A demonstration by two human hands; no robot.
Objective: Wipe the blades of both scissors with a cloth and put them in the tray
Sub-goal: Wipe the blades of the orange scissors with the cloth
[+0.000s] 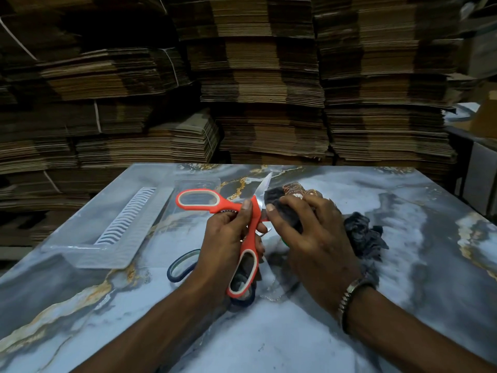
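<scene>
While my left hand (228, 232) gripped the stiff, light red scissors (236, 211) at the pivot, my right hand (304, 232) pinched the soft cloth (279, 205) round a sharp blade

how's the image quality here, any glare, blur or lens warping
Head view: dim overall, cardboard stacks dark; wide-angle bowing at the table edges; bright glare on the orange scissors blade tip; right hand and cloth slightly soft; clear tray hard to read.

A: Where do we see the left hand (228, 238)?
B: Raised, fingers curled, thumb extended upward.
A: And the right hand (304, 232)?
B: Alongside, knuckles up, fingers bent, a band at the wrist.
</scene>
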